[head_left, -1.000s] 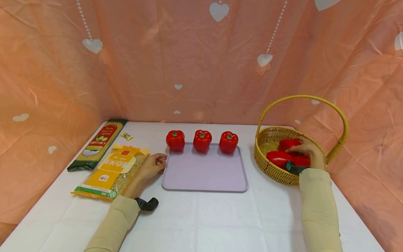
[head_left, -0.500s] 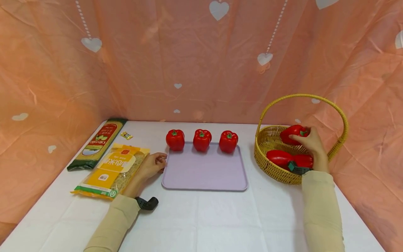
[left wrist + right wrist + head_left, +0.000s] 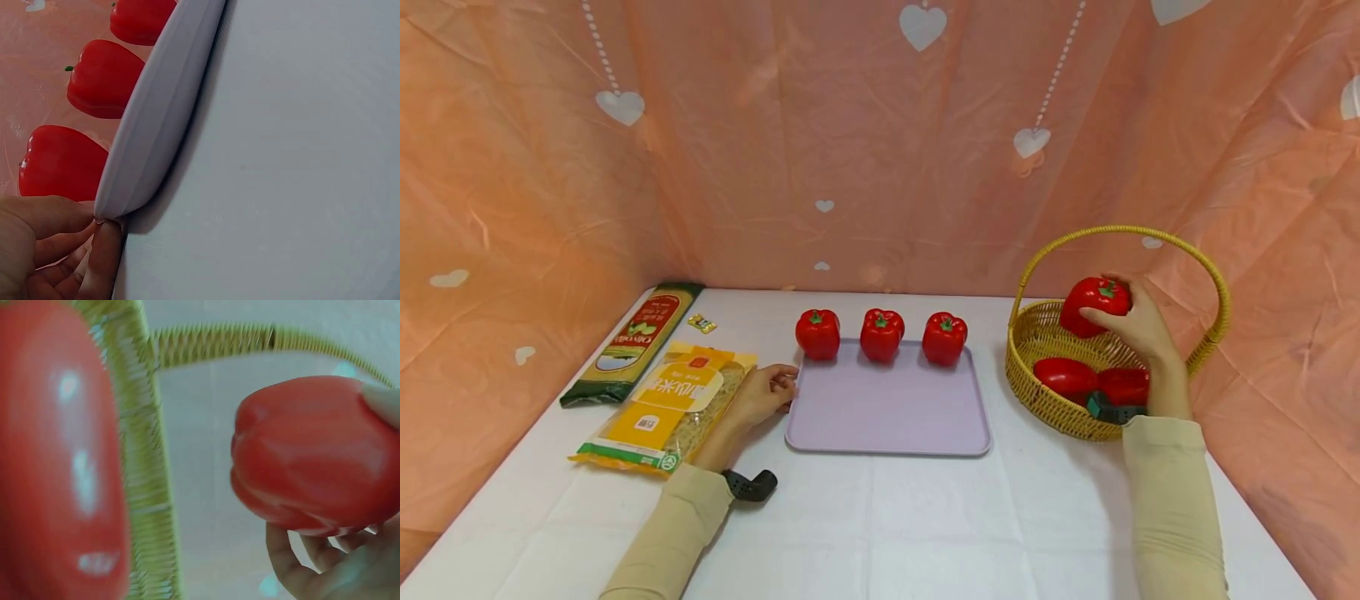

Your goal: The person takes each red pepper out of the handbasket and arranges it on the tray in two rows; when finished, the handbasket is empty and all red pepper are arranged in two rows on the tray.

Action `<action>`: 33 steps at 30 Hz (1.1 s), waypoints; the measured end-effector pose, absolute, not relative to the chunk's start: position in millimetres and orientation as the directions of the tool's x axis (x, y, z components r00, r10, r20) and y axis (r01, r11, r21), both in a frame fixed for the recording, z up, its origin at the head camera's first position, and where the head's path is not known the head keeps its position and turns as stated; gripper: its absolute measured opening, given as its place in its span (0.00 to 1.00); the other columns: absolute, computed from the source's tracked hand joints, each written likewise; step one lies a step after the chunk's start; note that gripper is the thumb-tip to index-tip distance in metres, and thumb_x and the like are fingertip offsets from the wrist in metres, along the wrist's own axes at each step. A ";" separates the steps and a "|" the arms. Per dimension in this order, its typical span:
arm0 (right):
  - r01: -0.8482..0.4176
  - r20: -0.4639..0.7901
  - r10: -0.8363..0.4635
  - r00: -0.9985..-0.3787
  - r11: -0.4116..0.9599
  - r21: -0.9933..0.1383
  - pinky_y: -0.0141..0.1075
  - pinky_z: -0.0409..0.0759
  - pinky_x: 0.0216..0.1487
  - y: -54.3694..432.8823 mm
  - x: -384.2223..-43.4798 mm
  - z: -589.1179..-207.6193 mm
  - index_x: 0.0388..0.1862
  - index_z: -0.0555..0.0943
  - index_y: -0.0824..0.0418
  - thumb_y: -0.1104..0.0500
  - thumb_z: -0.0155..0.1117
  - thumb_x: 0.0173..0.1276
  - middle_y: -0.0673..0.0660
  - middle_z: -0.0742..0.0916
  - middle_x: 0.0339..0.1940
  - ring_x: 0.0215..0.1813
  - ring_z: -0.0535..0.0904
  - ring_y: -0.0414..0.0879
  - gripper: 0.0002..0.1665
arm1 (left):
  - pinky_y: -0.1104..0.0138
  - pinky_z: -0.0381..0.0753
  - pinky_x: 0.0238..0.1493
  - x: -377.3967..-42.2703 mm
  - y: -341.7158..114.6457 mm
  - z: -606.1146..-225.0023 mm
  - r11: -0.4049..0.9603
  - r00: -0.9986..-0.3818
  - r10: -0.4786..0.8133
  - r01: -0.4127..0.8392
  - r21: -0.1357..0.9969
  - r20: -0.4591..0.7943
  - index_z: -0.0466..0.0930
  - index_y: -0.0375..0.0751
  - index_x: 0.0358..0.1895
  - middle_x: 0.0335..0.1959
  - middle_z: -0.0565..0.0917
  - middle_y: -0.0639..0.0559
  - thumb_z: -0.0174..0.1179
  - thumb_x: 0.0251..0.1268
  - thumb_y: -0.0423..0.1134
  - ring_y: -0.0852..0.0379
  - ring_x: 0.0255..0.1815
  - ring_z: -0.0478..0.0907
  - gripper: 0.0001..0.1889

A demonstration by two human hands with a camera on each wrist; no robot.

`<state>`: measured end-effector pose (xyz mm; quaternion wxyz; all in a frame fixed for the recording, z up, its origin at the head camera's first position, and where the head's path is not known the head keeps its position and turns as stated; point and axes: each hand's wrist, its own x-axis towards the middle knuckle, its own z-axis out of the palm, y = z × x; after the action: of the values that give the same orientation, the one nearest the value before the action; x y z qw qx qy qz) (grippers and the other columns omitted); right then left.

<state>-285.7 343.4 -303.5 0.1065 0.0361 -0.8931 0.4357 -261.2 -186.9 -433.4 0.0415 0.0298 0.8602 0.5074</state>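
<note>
My right hand [image 3: 1142, 321] grips a red bell pepper [image 3: 1092, 307] with a green stem, raised over the wicker basket [image 3: 1026, 392] and below its arched handle. In the right wrist view the fingers curl under this bell pepper [image 3: 312, 456], with the thumb on its other side. Two more red vegetables, one a smooth long shape [image 3: 1063, 377], lie in the basket; their kind is unclear. My left hand [image 3: 763, 396] pinches the left rim of the lilac tray [image 3: 887, 408] between thumb and finger. Three red bell peppers [image 3: 882, 336] stand in a row along the tray's far edge.
Left of the tray lie a yellow noodle bag [image 3: 662, 408], a green and red pasta packet [image 3: 632, 346] and a small gold-wrapped piece [image 3: 702, 323]. The white-covered table [image 3: 925, 525] ends at an orange curtain [image 3: 865, 167] behind and at both sides.
My right hand has lifted the bell pepper up from inside the basket, its stem turning into view. The left hand and the tray have stayed in place.
</note>
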 end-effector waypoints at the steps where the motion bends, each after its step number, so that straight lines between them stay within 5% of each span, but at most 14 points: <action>1: -0.170 0.228 0.019 -0.973 0.611 -0.773 0.40 0.71 0.53 339.8 -284.5 -301.0 0.72 0.52 0.59 0.48 0.61 0.63 0.64 0.62 0.66 0.60 0.61 0.57 0.45 | 0.68 0.82 0.32 -261.1 -186.8 -433.3 0.485 -0.995 0.094 0.011 0.874 -0.040 0.71 0.28 0.56 0.35 0.77 0.42 0.52 0.61 0.25 0.55 0.29 0.73 0.18; 5: -0.221 0.248 -0.025 -0.968 0.547 -0.807 0.25 0.72 0.44 320.9 -278.5 -292.2 0.69 0.55 0.52 0.53 0.62 0.63 0.61 0.64 0.63 0.57 0.63 0.51 0.39 | 0.68 0.82 0.32 -261.3 -186.5 -433.8 0.482 -0.995 0.088 0.003 0.876 -0.044 0.71 0.28 0.55 0.35 0.76 0.42 0.52 0.61 0.25 0.55 0.29 0.73 0.18; 10: -0.306 0.299 -0.088 -0.950 0.454 -0.837 0.22 0.75 0.42 290.8 -273.6 -288.0 0.65 0.60 0.46 0.59 0.65 0.60 0.51 0.68 0.58 0.56 0.64 0.46 0.36 | 0.68 0.82 0.33 -261.8 -186.0 -434.0 0.477 -0.995 0.078 -0.016 0.879 -0.060 0.71 0.29 0.56 0.36 0.76 0.42 0.52 0.61 0.25 0.55 0.29 0.73 0.18; 20: -0.438 0.379 -0.249 -0.891 0.259 -0.861 0.28 0.79 0.46 224.6 -277.0 -302.4 0.67 0.60 0.59 0.68 0.67 0.55 0.56 0.69 0.61 0.59 0.65 0.50 0.42 | 0.67 0.82 0.33 -260.9 -186.0 -433.1 0.475 -0.995 0.089 0.001 0.880 -0.047 0.70 0.28 0.56 0.36 0.76 0.42 0.52 0.61 0.25 0.55 0.29 0.74 0.18; 24: -0.452 0.385 -0.294 -0.875 0.214 -0.866 0.39 0.78 0.53 197.0 -278.3 -310.2 0.67 0.60 0.60 0.69 0.68 0.53 0.59 0.69 0.62 0.61 0.66 0.53 0.44 | 0.67 0.82 0.33 -260.1 -185.5 -431.5 0.472 -0.995 0.088 0.000 0.882 -0.047 0.71 0.28 0.56 0.36 0.76 0.42 0.52 0.61 0.25 0.55 0.29 0.74 0.18; 28: -0.446 0.366 -0.314 -0.876 0.234 -0.864 0.52 0.74 0.57 169.8 -279.3 -318.4 0.65 0.61 0.57 0.66 0.70 0.52 0.60 0.69 0.62 0.62 0.66 0.55 0.43 | 0.67 0.82 0.33 -260.3 -185.2 -431.6 0.474 -0.995 0.084 -0.004 0.881 -0.049 0.71 0.28 0.56 0.36 0.77 0.42 0.52 0.61 0.25 0.55 0.29 0.74 0.18; 33: -0.477 0.384 -0.345 -0.856 0.242 -0.845 0.52 0.75 0.56 137.5 -284.1 -332.4 0.62 0.64 0.57 0.64 0.72 0.50 0.60 0.72 0.58 0.59 0.69 0.56 0.41 | 0.67 0.82 0.33 -261.2 -185.7 -433.0 0.475 -0.996 0.079 -0.007 0.880 -0.050 0.71 0.28 0.56 0.36 0.77 0.42 0.53 0.61 0.25 0.55 0.29 0.74 0.18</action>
<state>-284.1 137.5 -332.4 0.0591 0.2615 -0.7858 0.5574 -261.2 -185.7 -433.0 0.0418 0.0209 0.8578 0.5118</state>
